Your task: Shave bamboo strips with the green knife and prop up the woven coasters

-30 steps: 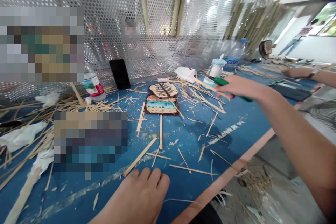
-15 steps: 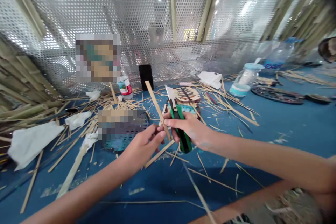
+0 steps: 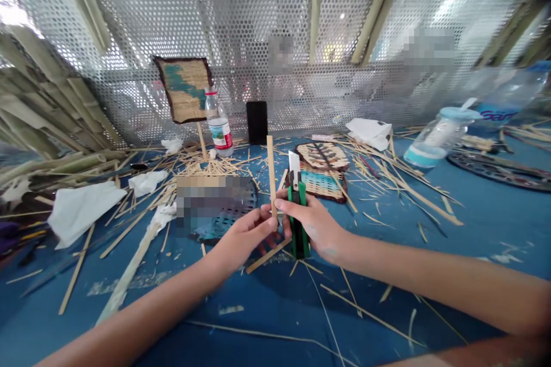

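Note:
My left hand (image 3: 253, 230) is closed on the lower end of a flat bamboo strip (image 3: 271, 169), which stands nearly upright. My right hand (image 3: 312, 221) grips a green and black utility knife (image 3: 299, 229) against the palm, its wide blade (image 3: 294, 161) out and pointing up. The right thumb and fingertip also pinch the strip, just above the left fingers. Blade and strip stand side by side, apart. Behind the right hand lie a woven piece with a blue middle (image 3: 318, 182) and a round woven piece with dark markings (image 3: 322, 156).
Bamboo slivers (image 3: 370, 160) litter the blue table (image 3: 379, 298). At the back stand a water bottle (image 3: 220, 126), a black phone (image 3: 257, 122), a woven fan (image 3: 185, 92) and a lidded cup (image 3: 439, 137). A perforated metal panel (image 3: 241, 28) rises behind. White tissues (image 3: 84, 209) lie left.
The strip and the knife have both turned more upright. My view has shifted left, so the background sits further right. Both hands keep their hold.

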The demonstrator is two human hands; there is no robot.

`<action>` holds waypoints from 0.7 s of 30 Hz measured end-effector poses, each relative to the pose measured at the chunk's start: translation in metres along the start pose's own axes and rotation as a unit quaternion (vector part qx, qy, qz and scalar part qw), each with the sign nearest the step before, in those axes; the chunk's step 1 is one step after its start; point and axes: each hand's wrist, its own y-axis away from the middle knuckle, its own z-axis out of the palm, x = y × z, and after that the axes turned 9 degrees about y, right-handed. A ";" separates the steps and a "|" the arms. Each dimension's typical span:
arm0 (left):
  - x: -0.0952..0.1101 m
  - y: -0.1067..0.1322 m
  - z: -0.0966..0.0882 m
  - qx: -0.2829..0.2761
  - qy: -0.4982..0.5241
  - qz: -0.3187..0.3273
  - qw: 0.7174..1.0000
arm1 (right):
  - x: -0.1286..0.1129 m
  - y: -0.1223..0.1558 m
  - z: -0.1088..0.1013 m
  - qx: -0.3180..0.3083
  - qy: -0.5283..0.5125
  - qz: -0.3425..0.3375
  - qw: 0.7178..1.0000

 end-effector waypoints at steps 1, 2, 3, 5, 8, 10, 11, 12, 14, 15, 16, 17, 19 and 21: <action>-0.003 -0.002 -0.001 -0.006 0.008 -0.002 1.000 | 0.001 0.000 0.001 -0.010 0.002 0.000 1.000; -0.006 -0.003 -0.002 -0.011 0.016 -0.005 1.000 | 0.000 -0.001 0.001 -0.022 0.003 0.000 1.000; -0.007 -0.004 -0.003 -0.013 0.023 -0.008 1.000 | 0.000 -0.002 0.002 -0.033 0.002 0.001 0.999; -0.008 -0.001 -0.005 -0.015 0.034 -0.015 0.999 | -0.003 -0.003 0.000 -0.039 -0.007 0.008 0.999; -0.007 0.006 -0.005 -0.020 0.040 -0.021 0.999 | -0.005 -0.004 -0.005 -0.024 -0.019 0.013 0.999; -0.006 0.009 -0.003 -0.019 0.040 -0.015 0.999 | -0.004 -0.004 -0.008 -0.026 -0.017 0.006 1.000; -0.007 0.009 -0.002 -0.016 0.040 -0.010 0.999 | -0.004 -0.004 -0.010 -0.031 -0.009 0.000 0.999; -0.007 0.009 -0.001 -0.012 0.040 -0.005 0.999 | -0.004 -0.004 -0.011 -0.037 0.003 -0.006 0.999; -0.009 0.008 -0.001 -0.002 0.043 0.001 0.999 | -0.004 -0.004 -0.011 -0.044 0.034 -0.003 0.998; -0.010 0.007 -0.001 0.004 0.044 0.002 0.999 | -0.006 -0.004 -0.011 -0.044 0.047 0.006 0.998; -0.011 0.006 0.000 0.010 0.045 0.002 0.999 | -0.007 -0.005 -0.010 -0.039 0.056 0.017 0.998; -0.011 0.006 0.000 0.015 0.046 0.004 0.999 | -0.008 -0.005 -0.009 -0.033 0.059 0.027 0.997; -0.011 0.005 0.003 0.020 0.040 0.011 0.999 | -0.010 -0.005 -0.005 -0.022 0.045 0.044 0.998; -0.011 0.005 0.005 0.018 0.030 0.013 0.999 | -0.010 -0.004 -0.001 -0.026 0.024 0.062 0.997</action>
